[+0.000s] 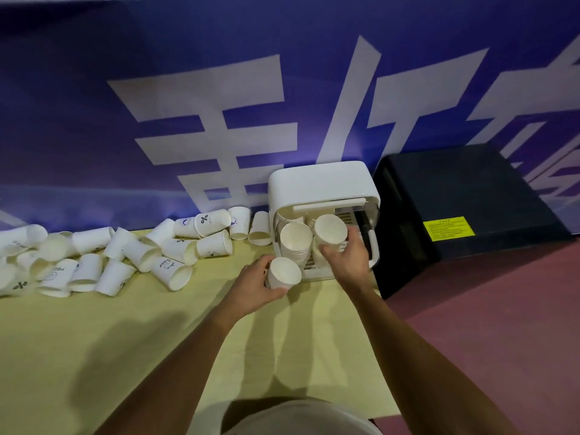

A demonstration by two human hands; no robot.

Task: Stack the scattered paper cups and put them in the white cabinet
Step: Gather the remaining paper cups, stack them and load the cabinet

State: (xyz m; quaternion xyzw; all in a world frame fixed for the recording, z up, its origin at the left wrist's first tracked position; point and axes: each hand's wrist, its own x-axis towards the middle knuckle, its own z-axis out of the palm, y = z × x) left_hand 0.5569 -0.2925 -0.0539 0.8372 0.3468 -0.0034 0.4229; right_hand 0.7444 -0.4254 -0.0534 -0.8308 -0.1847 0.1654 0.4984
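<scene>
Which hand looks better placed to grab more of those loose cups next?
The left hand, probably. It is nearer the scattered white paper cups, though it holds a short cup stack. The right hand grips a stack inside the white plastic cabinet.

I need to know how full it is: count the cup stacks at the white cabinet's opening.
2 inside the white cabinet: the left stack free, the right stack gripped by the right hand. The left hand holds a third just outside. More may be hidden behind.

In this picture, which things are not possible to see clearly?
Head view only:
- White cabinet interior: hidden by its lid and the stacks in front.
- Stack under right hand: cup count covered by fingers.
- Scattered cups: cut off by left edge.
- Yellow label: text too small.
</scene>
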